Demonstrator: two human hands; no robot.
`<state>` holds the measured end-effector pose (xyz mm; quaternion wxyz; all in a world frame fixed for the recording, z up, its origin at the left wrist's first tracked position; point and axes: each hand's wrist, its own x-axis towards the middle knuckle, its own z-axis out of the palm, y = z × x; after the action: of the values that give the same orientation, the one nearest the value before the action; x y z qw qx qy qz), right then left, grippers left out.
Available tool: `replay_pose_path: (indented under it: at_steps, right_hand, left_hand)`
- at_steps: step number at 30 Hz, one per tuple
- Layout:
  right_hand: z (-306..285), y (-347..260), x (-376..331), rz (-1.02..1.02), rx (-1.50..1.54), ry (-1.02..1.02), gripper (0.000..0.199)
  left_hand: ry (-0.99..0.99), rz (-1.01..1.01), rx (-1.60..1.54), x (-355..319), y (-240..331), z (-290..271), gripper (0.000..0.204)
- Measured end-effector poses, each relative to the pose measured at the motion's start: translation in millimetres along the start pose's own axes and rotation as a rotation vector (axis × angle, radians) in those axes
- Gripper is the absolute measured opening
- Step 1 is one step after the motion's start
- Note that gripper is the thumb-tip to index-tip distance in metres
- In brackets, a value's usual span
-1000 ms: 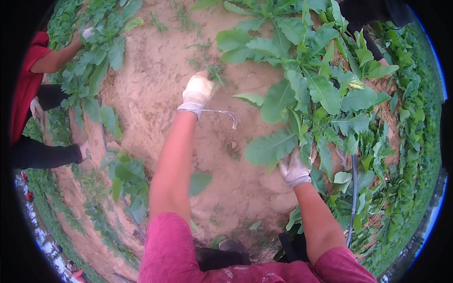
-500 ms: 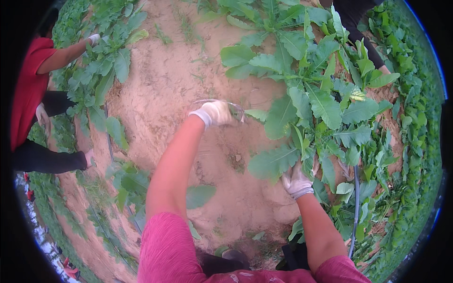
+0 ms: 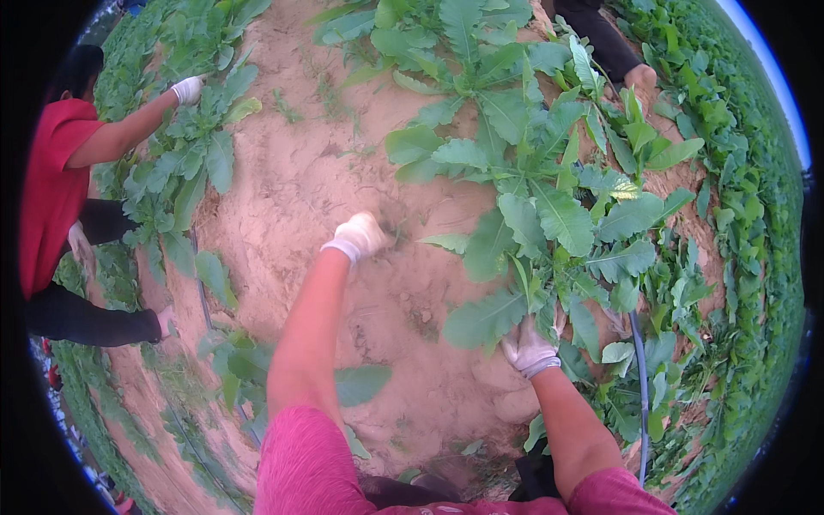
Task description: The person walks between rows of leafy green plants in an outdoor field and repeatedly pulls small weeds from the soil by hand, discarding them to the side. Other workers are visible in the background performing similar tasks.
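Two bare forearms reach down from pink sleeves [image 3: 309, 463] over a strip of sandy soil [image 3: 283, 197]: the left one stretches forward to the strip's middle, and the right one angles toward its right edge, nearer the body. The left hand [image 3: 360, 233], in a whitish glove, is clenched just beside a small tuft of weeds [image 3: 395, 223]; whether it grips anything cannot be told. The right hand [image 3: 530, 346], gloved too, is tucked under the toothed leaves of a large leafy plant [image 3: 562, 215] at the strip's right edge, its fingers partly hidden, so a grasp on a stem cannot be confirmed. A thin hose [image 3: 641, 386] runs to its right. Across the strip's left edge, a co-worker [image 3: 64, 154] in red extends a gloved arm into another plant row [image 3: 167, 163]. Compared with half a second ago, the left hand sits farther left of the plant, and the thin curved tool seen there is no longer discernible; the right hand remains beneath the leaves.
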<state>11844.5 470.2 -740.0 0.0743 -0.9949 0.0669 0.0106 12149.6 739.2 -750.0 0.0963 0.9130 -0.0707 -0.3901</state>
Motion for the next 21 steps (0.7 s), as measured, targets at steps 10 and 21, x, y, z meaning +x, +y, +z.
replay_pose_path:
  at_steps: [10, 21]
  right_hand:
    - [7, 5, -1, -0.021, 0.003, -0.016, 0.060]
    - [7, 1, 2, -0.023, 0.035, -0.066, 0.083]
  left_hand:
    - [0.402, 0.665, 0.222, -251, -46, 224, 0.043]
    - [0.491, 0.677, 0.288, -238, -59, 243, 0.030]
